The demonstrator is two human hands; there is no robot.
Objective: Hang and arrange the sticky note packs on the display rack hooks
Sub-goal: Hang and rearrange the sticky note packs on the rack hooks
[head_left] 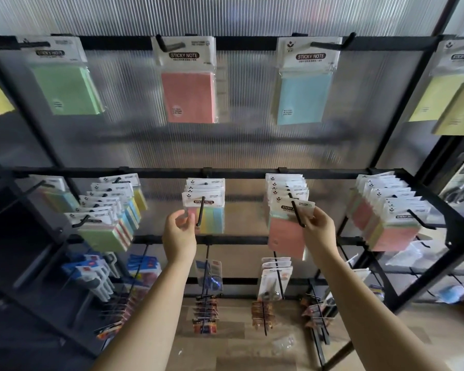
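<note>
Two hands up at the middle rail (172, 173) of your display rack. Your right hand (318, 231) pinches the white header corner of a pink sticky note pack (287, 234), frontmost on the hook (298, 214) right of the rail's centre (hook tip pokes out past the header). Your left hand (178, 234) sits at the multicolour pack (212, 219) on the centre hook, fingers loosely curled beside its left edge; actual grip hard to tell. Above the rail hang single green, pink and blue packs.
</note>
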